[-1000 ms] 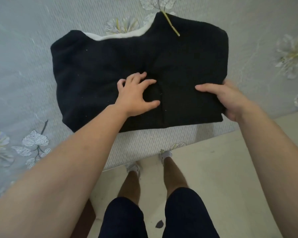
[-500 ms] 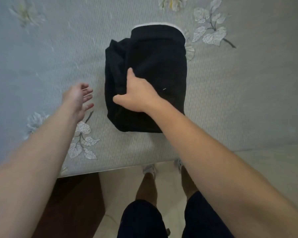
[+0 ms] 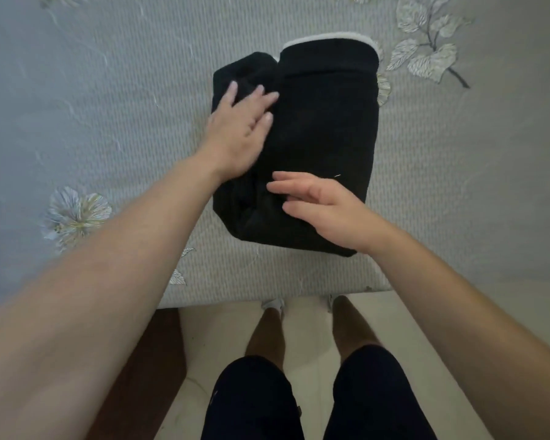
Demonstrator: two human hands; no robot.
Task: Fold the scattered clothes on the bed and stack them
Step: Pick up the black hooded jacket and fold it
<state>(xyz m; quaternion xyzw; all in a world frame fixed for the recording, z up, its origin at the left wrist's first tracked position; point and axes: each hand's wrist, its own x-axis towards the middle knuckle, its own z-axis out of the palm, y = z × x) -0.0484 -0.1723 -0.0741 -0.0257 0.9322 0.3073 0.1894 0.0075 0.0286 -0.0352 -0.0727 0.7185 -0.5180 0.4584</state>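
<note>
Bed (image 3: 115,115) with grey leaf-print cover fills most of the view. Folded black garment (image 3: 327,128) lies on it near the front edge, white lining (image 3: 329,37) showing at its far end. Left hand (image 3: 238,131) lies flat on the garment's left far part, fingers straight and spread. Right hand (image 3: 324,208) is over the garment's near part, fingers extended and holding nothing; contact unclear.
</note>
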